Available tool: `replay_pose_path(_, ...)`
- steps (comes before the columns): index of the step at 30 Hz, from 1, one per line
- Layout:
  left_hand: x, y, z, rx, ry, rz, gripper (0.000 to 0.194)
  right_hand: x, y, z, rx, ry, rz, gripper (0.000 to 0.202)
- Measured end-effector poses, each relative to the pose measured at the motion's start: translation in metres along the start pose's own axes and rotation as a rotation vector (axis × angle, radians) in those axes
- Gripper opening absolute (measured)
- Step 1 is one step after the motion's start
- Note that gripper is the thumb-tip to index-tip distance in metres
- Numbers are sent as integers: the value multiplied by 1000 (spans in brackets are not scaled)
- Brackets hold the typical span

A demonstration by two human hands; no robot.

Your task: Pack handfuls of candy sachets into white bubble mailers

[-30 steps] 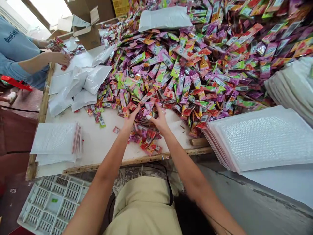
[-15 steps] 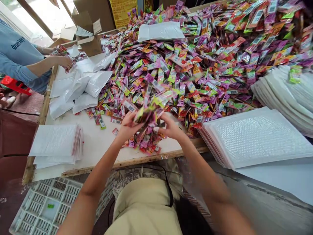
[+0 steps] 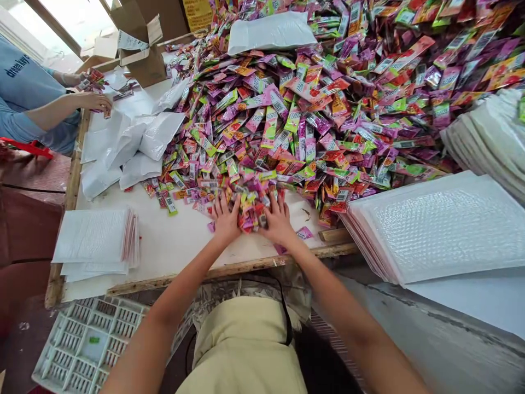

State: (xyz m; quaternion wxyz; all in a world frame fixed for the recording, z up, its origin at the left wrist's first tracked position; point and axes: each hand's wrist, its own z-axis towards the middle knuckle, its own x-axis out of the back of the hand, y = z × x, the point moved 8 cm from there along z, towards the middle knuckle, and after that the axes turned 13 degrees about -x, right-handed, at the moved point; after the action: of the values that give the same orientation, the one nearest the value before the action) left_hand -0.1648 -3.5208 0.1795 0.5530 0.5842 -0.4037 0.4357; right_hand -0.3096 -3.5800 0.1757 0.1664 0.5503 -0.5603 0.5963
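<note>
A large heap of small colourful packets covers much of the white table. At the heap's front edge, my left hand lies palm down with its fingers spread, touching packets. My right hand is also spread, on the other side of a small bunch of packets between the two hands. Neither hand is closed around anything. A purple packet lies loose to the right of my right hand.
White padded envelopes are stacked at the left and right. Filled white pouches lie at the back left, near an open cardboard box. Another person's hand holds packets there. A crate sits below.
Both hands have opened and come down onto the front of the heap, and the bunch they held up is now on the table. The camera view has shifted slightly. The other person's hands moved left.
</note>
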Motion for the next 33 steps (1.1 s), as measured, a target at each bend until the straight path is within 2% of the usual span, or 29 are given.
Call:
replay_pose_path(3,2,-1,47,104,100,-7,81,21,9,44,20,102,40,71)
replay_pose_path(6,10,-7,59,94,111,-54,88,39,17,61,87,123,138,63)
replay_pose_path(9,23,-18,44,-12,97,-134,84,53,29,56,92,143,296,42)
replay_pose_path(11,34,-27,26,-75,127,-175,76,61,39,45,61,184,356,39)
replay_pose_path(13,41,-33,5,-121,170,-198,77,63,45,30,44,175,329,44)
replay_pose_path(16,40,-38,-29,-152,214,-222,81,52,53,6,22,63,209,62)
replay_pose_path(18,35,-39,-48,-158,204,-218,74,46,60,-8,-29,30,130,69)
replay_pose_path(20,30,-40,-62,-151,177,-196,59,41,65,-19,-65,37,56,66)
replay_pose_path(24,30,-37,-72,-176,110,-238,33,39,64,-30,3,23,58,58)
replay_pose_path(26,35,-37,-74,-188,108,-273,32,43,66,-34,11,20,110,56)
replay_pose_path(30,45,-48,-74,-66,245,-201,34,34,67,-39,-28,-55,27,54)
replay_pose_path(33,32,-43,-64,-62,151,-196,29,27,69,-29,-138,-32,15,38)
